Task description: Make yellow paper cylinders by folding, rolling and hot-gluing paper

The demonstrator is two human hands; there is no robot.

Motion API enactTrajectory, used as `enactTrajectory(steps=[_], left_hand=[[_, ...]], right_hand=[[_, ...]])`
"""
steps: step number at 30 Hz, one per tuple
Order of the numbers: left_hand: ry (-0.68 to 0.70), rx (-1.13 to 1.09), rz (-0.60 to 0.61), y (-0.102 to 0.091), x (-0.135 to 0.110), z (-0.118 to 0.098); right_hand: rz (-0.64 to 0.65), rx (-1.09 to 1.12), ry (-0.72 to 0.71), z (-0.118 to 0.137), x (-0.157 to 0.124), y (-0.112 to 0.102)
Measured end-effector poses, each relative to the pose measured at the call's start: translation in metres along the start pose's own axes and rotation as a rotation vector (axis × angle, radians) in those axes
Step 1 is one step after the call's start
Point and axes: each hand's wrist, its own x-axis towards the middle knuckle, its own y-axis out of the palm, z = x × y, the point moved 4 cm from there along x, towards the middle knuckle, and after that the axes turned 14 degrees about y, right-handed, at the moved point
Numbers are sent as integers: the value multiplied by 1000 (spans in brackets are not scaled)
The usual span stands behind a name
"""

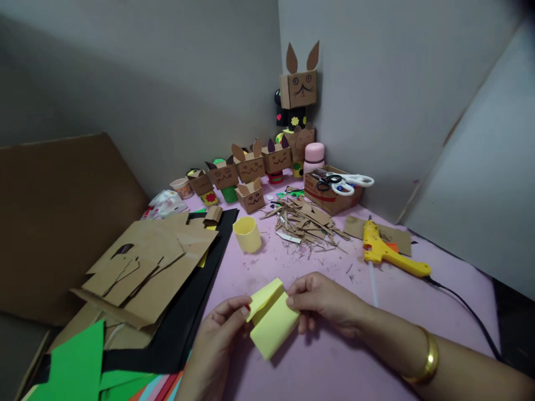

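Note:
Between my two hands is a folded piece of yellow paper [276, 328], raised over the near part of the table, its edges standing apart with a gap between them. My left hand [228, 323] pinches its left edge between thumb and fingers. The upper right edge is gripped by my right hand [315, 301], some of whose fingers curl behind the paper. A short yellow paper tube [247, 234] stands upright on the table just beyond my hands. To the right lies a yellow hot glue gun [390, 253] with a clear glue stick poking out.
Cardboard sheets [154, 262] lie over black sheets [209, 301] at left, near green paper [79, 362]. Cardboard scraps [305, 223] are heaped mid-table. Behind stand several cardboard animal heads [249, 167] and a box [332, 195] holding scissors [345, 184]. The glue gun's cord [468, 312] trails right.

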Motion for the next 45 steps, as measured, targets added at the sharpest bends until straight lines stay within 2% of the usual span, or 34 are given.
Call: enactTrajectory(steps=[4, 10, 14, 21, 28, 37, 45], left_hand=[[35, -28, -52, -3, -1, -5], [36, 27, 39, 0, -4, -6], [90, 94, 46, -1, -4, -10], [207, 183, -20, -3, -5, -15], [244, 161, -75, -1, -9, -13], [200, 120, -109, 1, -12, -15], [11, -45, -89, 8, -11, -10]], right_hand=[[-61, -6, -35, 0, 2, -2], [-88, -36, -34, 1, -3, 1], [-118, -65, -21, 2, -4, 3], [-139, -74, -48, -2, 1, 1], [-200, -84, -49, -1, -1, 2], [-252, -113, -91, -1, -2, 3], [-276, -146, -167, 2, -8, 3]])
